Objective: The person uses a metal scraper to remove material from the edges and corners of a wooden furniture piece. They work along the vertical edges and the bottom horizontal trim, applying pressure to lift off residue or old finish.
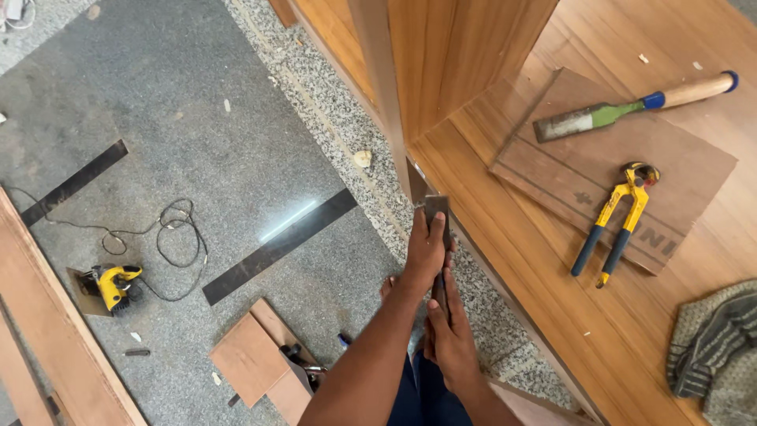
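Observation:
Both my hands are wrapped around a flat dark metal blade [437, 207], one above the other. My left hand [426, 246] presses on the blade near its wide tip. My right hand [452, 335] grips lower down and hides the handle. The tip rests against the front edge of a wooden panel [505, 260], just below an upright wooden board [441, 63] that stands on it.
A thin brown board [568, 170] on the panel carries a wooden-handled chisel [631, 106] and yellow-and-blue pincers [619, 225]. At the right lies a grey knitted cloth [717, 347]. The stone floor holds a yellow power tool [114, 285] with cable, wood offcuts [252, 359] and a plank [47, 331].

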